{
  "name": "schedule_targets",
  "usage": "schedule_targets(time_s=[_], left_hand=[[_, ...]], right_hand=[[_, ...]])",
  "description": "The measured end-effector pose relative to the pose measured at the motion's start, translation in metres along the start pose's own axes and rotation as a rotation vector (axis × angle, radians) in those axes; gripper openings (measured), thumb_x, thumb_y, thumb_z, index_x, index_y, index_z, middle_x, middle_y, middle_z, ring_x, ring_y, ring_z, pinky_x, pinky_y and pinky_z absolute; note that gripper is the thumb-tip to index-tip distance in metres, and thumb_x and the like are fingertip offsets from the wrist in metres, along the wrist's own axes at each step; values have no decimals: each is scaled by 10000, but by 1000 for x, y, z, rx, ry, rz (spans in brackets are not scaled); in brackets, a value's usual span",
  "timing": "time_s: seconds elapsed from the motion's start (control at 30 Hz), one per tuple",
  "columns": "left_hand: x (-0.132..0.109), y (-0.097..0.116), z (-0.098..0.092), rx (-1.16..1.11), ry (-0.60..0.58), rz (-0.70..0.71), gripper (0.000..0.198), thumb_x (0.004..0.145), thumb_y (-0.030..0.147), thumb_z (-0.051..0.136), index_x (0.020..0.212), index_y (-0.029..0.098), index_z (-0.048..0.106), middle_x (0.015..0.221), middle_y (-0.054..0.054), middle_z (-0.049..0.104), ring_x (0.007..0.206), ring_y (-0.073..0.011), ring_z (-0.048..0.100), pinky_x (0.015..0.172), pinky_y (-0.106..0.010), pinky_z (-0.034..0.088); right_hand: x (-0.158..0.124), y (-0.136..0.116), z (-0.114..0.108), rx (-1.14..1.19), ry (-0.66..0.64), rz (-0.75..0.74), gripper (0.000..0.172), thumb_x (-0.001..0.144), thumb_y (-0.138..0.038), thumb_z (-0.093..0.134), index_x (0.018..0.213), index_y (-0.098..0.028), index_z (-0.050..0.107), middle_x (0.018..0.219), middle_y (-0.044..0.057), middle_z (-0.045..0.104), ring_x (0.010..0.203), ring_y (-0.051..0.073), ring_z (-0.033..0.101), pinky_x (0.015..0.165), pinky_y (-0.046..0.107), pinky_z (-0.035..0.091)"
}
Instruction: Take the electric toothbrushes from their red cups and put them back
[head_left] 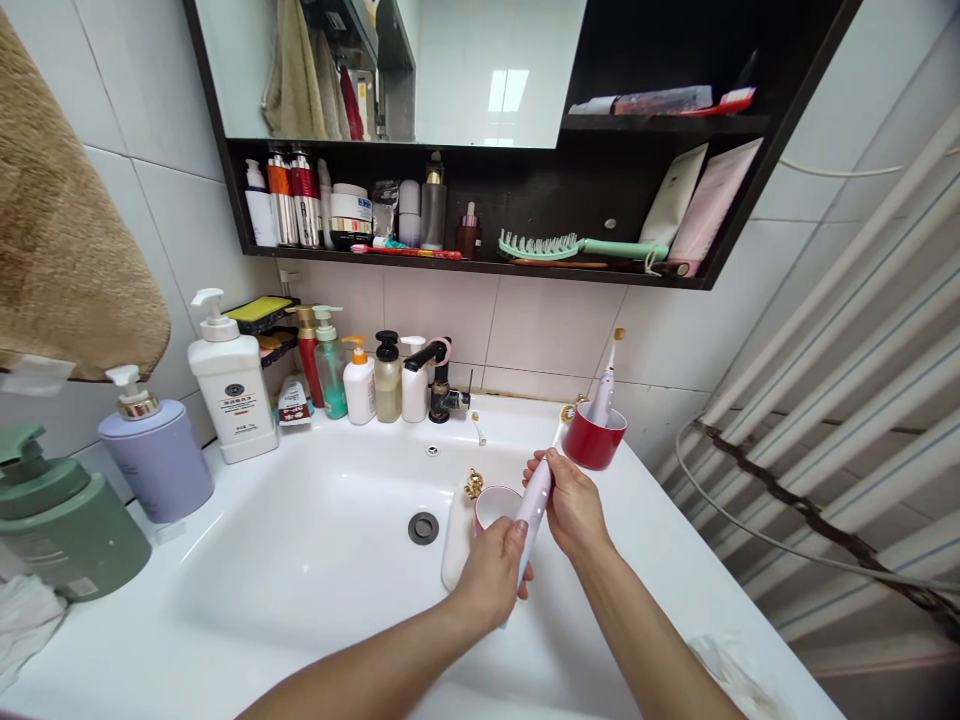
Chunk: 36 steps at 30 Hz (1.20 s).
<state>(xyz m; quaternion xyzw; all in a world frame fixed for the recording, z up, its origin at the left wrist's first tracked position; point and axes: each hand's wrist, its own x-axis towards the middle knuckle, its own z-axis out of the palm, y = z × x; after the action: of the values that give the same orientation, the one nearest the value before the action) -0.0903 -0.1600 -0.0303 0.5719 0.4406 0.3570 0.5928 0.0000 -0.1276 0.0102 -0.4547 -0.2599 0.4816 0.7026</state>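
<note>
My left hand (491, 572) is wrapped round the lower part of a pale pink electric toothbrush (535, 498), tilted over the right side of the sink. At its top end, my right hand (576, 503) is closed in a pinch where the handle meets the brush head (559, 428); the joint is hidden by the fingers. Behind my left hand, a red-and-white cup (496, 503) sits in the basin with a white oblong object (456, 545) and a gold ornament (473, 484). A second electric toothbrush (602, 398) stands in a red cup (592, 450) on the counter.
A loose brush head (479, 430) lies on the back rim of the sink (300, 540), right of the black faucet (439, 385). Several pump bottles (360, 385) line the back and left. The dark shelf cabinet (480, 262) overhangs the counter. White pipes (832, 400) run along the right.
</note>
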Motion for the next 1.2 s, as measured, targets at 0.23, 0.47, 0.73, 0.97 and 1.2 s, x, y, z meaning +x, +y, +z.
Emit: schedule_targets(time_s=[0.23, 0.47, 0.73, 0.97, 1.2], left_hand=[[-6, 2, 3, -214, -144, -140, 420, 649, 555, 220, 650, 160, 364, 477, 34, 411, 340, -54, 361, 360, -193, 282], [-7, -5, 6, -175, -150, -97, 424, 606, 581, 292, 642, 165, 364, 463, 42, 417, 320, -48, 347, 339, -181, 254], [7, 17, -15, -513, 196, -250, 427, 628, 569, 277, 607, 156, 379, 452, 50, 382, 349, -46, 344, 376, -186, 248], [12, 12, -13, -557, 185, -288, 416, 644, 555, 266, 665, 157, 385, 477, 38, 412, 338, -55, 351, 380, -202, 248], [12, 14, -12, -581, 173, -289, 455, 612, 592, 276, 685, 161, 402, 456, 40, 408, 345, -56, 350, 382, -197, 250]], right_hand=[[9, 3, -5, 111, 13, 48, 125, 562, -273, 564, 564, -163, 504, 468, -40, 492, 435, 66, 462, 479, 207, 421], [30, -11, -28, 17, 72, -49, 135, 563, -290, 549, 607, -163, 537, 497, -38, 485, 448, 56, 456, 475, 190, 431], [64, 18, -7, -630, 54, -157, 121, 530, -280, 535, 562, -169, 498, 443, -28, 490, 414, 107, 479, 416, 258, 414], [126, 46, 23, -1045, 92, -131, 161, 580, -235, 507, 435, -174, 475, 437, 8, 520, 557, 150, 530, 550, 288, 384], [134, 44, 35, -1264, 37, -210, 59, 555, -189, 508, 513, -173, 547, 694, 103, 577, 805, 236, 496, 650, 331, 337]])
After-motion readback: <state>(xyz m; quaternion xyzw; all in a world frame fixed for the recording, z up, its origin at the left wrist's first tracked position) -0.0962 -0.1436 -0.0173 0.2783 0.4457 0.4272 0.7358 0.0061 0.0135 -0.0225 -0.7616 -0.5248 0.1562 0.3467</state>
